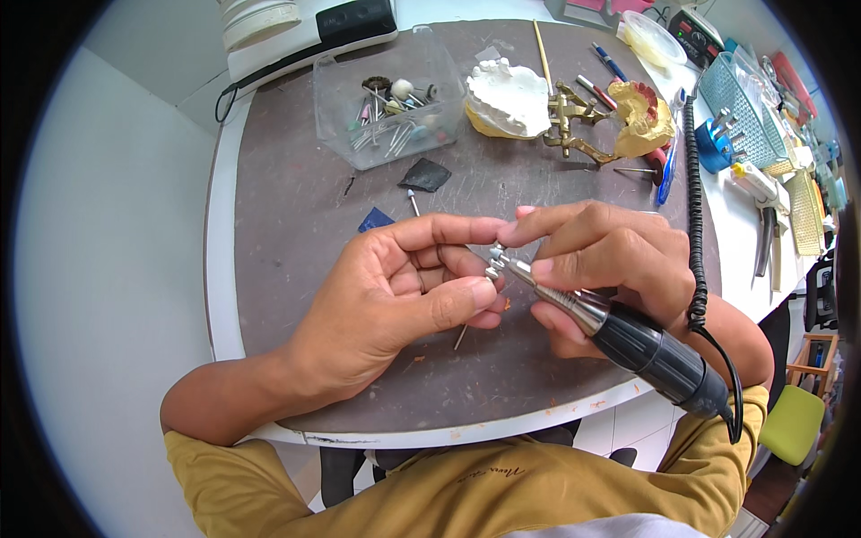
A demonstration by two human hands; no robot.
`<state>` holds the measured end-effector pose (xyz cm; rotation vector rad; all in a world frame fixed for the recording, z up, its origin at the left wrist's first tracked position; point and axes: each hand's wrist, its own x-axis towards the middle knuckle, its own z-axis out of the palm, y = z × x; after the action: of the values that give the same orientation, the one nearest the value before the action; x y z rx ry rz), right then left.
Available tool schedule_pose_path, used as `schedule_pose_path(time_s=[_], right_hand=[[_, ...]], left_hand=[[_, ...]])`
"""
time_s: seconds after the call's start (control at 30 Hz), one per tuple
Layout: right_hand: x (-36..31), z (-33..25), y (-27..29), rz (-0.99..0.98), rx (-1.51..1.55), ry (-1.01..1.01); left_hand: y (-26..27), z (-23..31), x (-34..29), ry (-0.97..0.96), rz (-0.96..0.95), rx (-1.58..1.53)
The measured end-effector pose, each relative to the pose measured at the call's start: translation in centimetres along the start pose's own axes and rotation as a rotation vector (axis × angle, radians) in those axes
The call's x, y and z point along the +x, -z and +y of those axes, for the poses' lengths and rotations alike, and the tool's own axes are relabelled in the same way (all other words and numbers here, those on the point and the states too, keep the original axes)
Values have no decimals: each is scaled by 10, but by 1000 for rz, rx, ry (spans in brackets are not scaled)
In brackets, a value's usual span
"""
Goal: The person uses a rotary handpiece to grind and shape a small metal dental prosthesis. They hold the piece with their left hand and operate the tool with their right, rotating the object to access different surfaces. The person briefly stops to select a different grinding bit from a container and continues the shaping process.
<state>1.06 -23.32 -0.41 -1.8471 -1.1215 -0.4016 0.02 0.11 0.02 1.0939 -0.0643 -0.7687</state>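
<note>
Your left hand (387,289): small metallic piece (493,267), pinched. Your right hand (619,255): black-and-silver handpiece (639,345), grasped. Beyond the left hand: clear box (335,118).

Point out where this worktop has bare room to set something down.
Widest: the brown worktop between its left edge and the left hand. Smaller: between the right hand and the white plaster model. Crowded: the back, with the clear bin, model and brass articulator; and the right, with the blue pen and coiled cord.
</note>
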Motion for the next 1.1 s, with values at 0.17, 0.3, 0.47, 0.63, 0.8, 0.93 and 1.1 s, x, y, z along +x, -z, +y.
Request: schedule_pose_path(time_s=[0.17, 0.3, 0.47, 0.63, 0.8, 0.93, 1.1], right_hand=[[1, 0, 1, -8, -5, 8], [1, 2, 1, -7, 0, 15], [1, 0, 1, -10, 18, 13], [1, 1, 2, -16, 9, 2], [1, 0, 1, -25, -6, 17], [1, 1, 0, -23, -18, 7], [0, 0, 0, -29, -8, 21]], left_hand=[[-1, 1, 1, 5, -1, 1], [-1, 1, 0, 8, 6, -6], [-1, 1, 0, -6, 10, 31], [-3, 1, 1, -21, 15, 48], [-2, 0, 0, -29, 18, 57], [-2, 0, 0, -29, 20, 54], [-2, 0, 0, -25, 32, 71]])
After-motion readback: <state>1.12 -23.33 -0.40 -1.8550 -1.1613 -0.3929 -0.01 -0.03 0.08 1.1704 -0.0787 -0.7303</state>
